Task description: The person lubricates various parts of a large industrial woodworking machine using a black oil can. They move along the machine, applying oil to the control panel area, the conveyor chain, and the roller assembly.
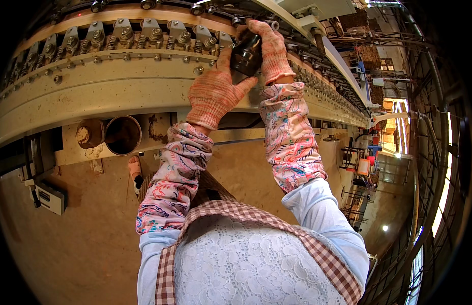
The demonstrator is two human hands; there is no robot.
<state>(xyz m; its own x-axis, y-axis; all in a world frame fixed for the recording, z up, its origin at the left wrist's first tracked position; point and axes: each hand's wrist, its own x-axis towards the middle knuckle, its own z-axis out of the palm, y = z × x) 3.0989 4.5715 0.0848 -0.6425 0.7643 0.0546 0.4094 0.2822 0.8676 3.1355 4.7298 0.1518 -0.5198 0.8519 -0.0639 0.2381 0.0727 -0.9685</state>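
Both my hands wear orange-pink knit gloves and meet at a long cream-coloured machine. Between them is a dark, glossy, rounded object with a tapered lower end; its exact kind does not show. My left hand grips it from the left and below, thumb stretched to the right under the lower end. My right hand wraps its right side, with the fingers bent over the top. The gloves hide part of the object, and where it meets the machine cannot be seen.
Metal brackets with bolts and springs line the machine. Below its front edge stand an open round container with brown residue and a brown-crusted pot. A grey box sits low left. A sandalled foot shows on the floor.
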